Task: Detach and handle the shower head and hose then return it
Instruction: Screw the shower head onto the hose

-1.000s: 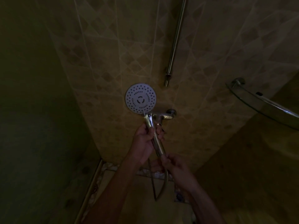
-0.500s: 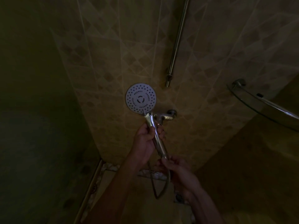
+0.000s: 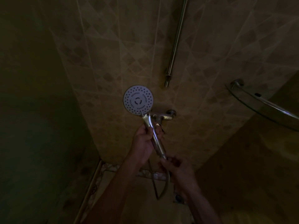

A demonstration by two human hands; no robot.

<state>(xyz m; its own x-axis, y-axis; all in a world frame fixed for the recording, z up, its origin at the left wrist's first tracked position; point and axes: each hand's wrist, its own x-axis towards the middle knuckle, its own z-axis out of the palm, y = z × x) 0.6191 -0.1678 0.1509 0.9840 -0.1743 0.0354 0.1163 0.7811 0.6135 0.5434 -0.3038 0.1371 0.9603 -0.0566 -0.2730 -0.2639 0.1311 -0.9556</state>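
Dim tiled shower corner. Tiled wall (image 3: 113, 46) fills most of the view, with a vertical metal rail (image 3: 177, 38) upper centre and a curved glass shelf (image 3: 258, 104) off to the right. The floor edge is low in the frame and too dark to read.

Shower head (image 3: 138, 100) is off any holder, face toward the camera, held just in front of the wall mixer tap (image 3: 163, 116). Left hand (image 3: 144, 143) is wrapped round the chrome handle. Right hand (image 3: 179, 167) pinches the handle's lower end where the hose (image 3: 163, 189) joins and loops down below.

Step, as a judgement: handling stage, likely working the hose joint. Next move probably calls for a steady left grip while the right twists or checks the connector, then return to the mount. No mount is clearly visible.
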